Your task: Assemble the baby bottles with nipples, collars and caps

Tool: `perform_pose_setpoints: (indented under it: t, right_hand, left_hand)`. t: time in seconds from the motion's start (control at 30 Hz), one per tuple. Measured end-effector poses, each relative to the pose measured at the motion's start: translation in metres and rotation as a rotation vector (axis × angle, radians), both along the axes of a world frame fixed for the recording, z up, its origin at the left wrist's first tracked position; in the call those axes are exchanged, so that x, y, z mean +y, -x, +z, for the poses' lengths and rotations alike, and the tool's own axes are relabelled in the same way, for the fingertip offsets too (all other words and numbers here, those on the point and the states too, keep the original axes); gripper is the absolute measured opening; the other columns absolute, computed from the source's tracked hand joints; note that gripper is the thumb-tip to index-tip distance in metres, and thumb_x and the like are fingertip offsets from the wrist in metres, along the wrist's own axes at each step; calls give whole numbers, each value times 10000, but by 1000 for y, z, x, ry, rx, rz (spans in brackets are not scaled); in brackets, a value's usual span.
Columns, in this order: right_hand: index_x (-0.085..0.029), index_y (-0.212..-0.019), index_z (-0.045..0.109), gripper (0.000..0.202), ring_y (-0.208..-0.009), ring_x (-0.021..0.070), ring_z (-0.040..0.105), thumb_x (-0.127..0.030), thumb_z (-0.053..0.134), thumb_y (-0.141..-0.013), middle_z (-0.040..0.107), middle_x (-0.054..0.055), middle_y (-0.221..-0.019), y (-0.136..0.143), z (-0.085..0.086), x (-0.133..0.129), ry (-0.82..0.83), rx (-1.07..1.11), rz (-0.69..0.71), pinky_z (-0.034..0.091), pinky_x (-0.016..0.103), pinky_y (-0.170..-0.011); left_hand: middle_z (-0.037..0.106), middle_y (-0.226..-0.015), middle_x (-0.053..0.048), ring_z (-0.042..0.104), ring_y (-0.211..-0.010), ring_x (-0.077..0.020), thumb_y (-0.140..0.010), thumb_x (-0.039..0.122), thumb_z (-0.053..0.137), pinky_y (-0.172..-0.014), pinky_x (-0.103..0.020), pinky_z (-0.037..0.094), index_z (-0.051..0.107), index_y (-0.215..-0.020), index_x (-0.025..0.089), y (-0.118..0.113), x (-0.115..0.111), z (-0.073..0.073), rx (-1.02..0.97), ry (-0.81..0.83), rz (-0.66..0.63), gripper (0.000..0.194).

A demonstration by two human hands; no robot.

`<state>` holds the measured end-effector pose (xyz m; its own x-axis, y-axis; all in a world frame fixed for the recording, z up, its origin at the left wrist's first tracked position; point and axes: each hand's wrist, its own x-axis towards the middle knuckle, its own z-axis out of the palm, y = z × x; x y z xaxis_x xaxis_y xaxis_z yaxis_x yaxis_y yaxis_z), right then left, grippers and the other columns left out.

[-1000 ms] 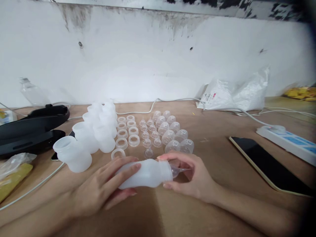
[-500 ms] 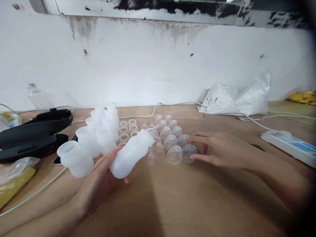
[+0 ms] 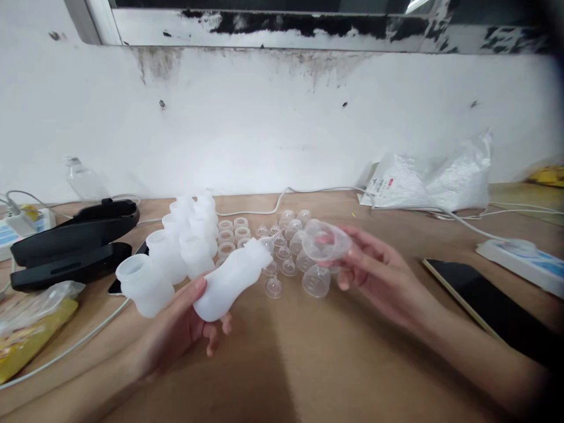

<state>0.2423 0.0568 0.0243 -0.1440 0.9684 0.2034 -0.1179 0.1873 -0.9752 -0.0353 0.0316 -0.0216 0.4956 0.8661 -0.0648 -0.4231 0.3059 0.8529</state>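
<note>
A white translucent bottle (image 3: 231, 282) lies tilted in my left hand (image 3: 189, 314), its collared neck pointing up and right, with a clear nipple at its tip. My right hand (image 3: 374, 267) grips a clear dome cap (image 3: 325, 241) by its side, raised above the other caps with its opening facing left. Below it stand several clear dome caps (image 3: 316, 281). Clear nipples (image 3: 274, 286) sit beside them, and white rings (image 3: 226, 236) lie behind the held bottle. Open white bottles (image 3: 145, 286) stand in rows at the left.
A black case (image 3: 74, 235) and a yellow bag (image 3: 39, 329) lie at the left. To the right are a phone (image 3: 484, 299), a power strip (image 3: 524, 261) and a white plastic bag (image 3: 427, 179). A cable (image 3: 251, 211) runs along the wall.
My right hand has taken hold of a clear dome cap and lifted it up and left from the group. The bottle stays in my left hand. The view has shifted slightly.
</note>
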Motion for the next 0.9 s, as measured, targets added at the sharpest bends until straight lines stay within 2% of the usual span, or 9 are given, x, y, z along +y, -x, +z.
perform_pose_setpoints:
  t: [0.13, 0.37, 0.53, 0.73, 0.9]
  right_hand:
    - [-256, -1019, 551, 336, -728, 163, 653, -348, 639, -708, 615, 66, -1069, 13, -21, -1, 87, 51, 43, 506, 208, -455]
    - [-242, -1029, 558, 336, -770, 168, 651, -321, 643, -714, 608, 72, -1082, 9, -26, 1, 115, 54, 39, 523, 209, -491]
    - [-235, -1049, 551, 353, -743, 165, 645, -341, 631, -722, 597, 79, -1084, 11, -28, 0, 47, -49, 32, 534, 230, -490]
    - [-270, -995, 598, 325, -539, 88, 593, -244, 675, -680, 657, 0, -815, 13, -28, -11, -104, -249, 108, 545, 228, -523]
    - [-271, -1011, 597, 339, -545, 94, 593, -236, 674, -683, 670, 19, -920, 16, -31, -15, -107, -251, 142, 543, 248, -539]
  left_hand:
    - [562, -652, -42, 488, -449, -99, -870, 469, 355, -324, -153, 412, 368, -1251, 141, 2, -1, -19, -33, 37, -6, 503]
    - [579, -559, -27, 473, -387, -105, -851, 537, 317, -311, -172, 413, 317, -1266, 159, 5, -1, -28, 18, 51, -101, 562]
    - [584, -558, -29, 500, -411, -116, -849, 511, 359, -304, -168, 417, 303, -1266, 162, 4, -3, -26, 55, 41, -33, 547]
    - [581, -512, -9, 497, -384, -104, -800, 524, 448, -287, -136, 389, 291, -1256, 146, 2, -9, -17, 183, -12, -39, 612]
    - [564, -495, 4, 434, -330, -71, -811, 518, 435, -278, -116, 339, 382, -1190, 147, 1, -11, -13, 269, -76, -53, 533]
